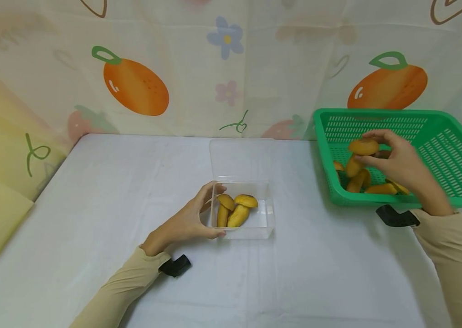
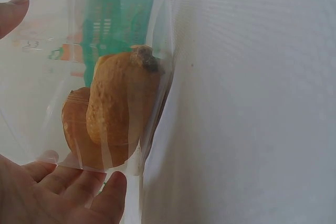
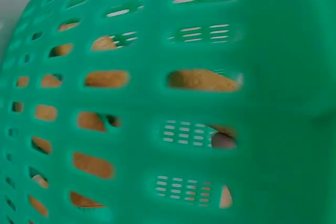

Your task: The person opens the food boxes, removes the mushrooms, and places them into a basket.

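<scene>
A clear plastic box [image 1: 251, 233] with its lid [image 1: 241, 157] folded back stands mid-table, two yellow-brown mushrooms [image 1: 242, 211] lying in its left half. My left hand [image 1: 186, 223] grips the box's left side, thumb at the front and fingers behind. In the left wrist view the mushrooms [image 2: 118, 103] show through the clear wall. Over the green basket [image 1: 378, 197], my right hand [image 1: 403, 164] pinches a mushroom [image 1: 363, 146] between thumb and fingers. Below it, several more mushrooms [image 1: 382, 189] lie in the basket. The basket wall [image 3: 136, 103] hides most of that hand in the right wrist view.
A white cloth [image 1: 141, 173] covers the table. Behind it hangs a printed curtain [image 1: 280, 68] with orange and flower pictures. The basket stands at the back right, its rim raised above the table. Black straps [image 1: 175, 265] are on both wrists.
</scene>
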Demonstrator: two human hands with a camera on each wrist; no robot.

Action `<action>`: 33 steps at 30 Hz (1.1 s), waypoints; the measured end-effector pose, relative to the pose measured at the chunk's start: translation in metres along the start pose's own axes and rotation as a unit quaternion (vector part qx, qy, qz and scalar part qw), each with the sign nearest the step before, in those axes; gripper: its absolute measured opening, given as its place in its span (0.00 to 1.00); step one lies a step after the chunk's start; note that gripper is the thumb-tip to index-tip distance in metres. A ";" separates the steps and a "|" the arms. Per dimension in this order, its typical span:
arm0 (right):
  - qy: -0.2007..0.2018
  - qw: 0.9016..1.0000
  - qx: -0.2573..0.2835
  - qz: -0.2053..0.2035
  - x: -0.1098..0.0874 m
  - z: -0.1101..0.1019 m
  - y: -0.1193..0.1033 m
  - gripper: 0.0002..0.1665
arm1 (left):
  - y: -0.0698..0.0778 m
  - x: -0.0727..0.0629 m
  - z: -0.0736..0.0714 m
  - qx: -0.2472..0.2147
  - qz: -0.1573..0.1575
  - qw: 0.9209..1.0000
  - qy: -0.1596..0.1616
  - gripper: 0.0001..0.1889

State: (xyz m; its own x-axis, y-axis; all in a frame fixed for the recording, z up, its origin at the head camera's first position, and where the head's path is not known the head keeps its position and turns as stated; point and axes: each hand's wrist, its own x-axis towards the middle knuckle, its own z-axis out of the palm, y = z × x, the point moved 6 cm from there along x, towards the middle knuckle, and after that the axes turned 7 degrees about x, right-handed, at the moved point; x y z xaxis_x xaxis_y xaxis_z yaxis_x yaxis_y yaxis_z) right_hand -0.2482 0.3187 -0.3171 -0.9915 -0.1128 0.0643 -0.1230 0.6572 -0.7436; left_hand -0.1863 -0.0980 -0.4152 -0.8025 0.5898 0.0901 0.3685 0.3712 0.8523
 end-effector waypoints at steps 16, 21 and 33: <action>-0.081 0.992 -0.067 0.066 0.014 0.016 0.021 0.35 | -0.002 0.001 0.000 -0.002 -0.011 1.000 0.001 0.53; -0.106 0.990 -0.065 0.071 0.016 0.019 0.024 0.38 | -0.002 0.001 0.001 -0.005 -0.017 1.000 -0.002 0.53; -0.143 0.987 -0.046 0.057 0.018 0.026 0.025 0.40 | -0.003 0.000 0.000 -0.004 -0.016 1.000 0.002 0.52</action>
State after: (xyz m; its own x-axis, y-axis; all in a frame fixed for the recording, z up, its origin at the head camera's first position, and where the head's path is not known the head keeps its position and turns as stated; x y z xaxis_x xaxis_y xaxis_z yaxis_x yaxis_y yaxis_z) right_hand -0.2677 0.3137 -0.3519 -0.9482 -0.2312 -0.2176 -0.0268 0.7411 -0.6708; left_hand -0.1873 -0.0992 -0.4181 -0.8163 0.5740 0.0647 0.3380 0.3838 0.8593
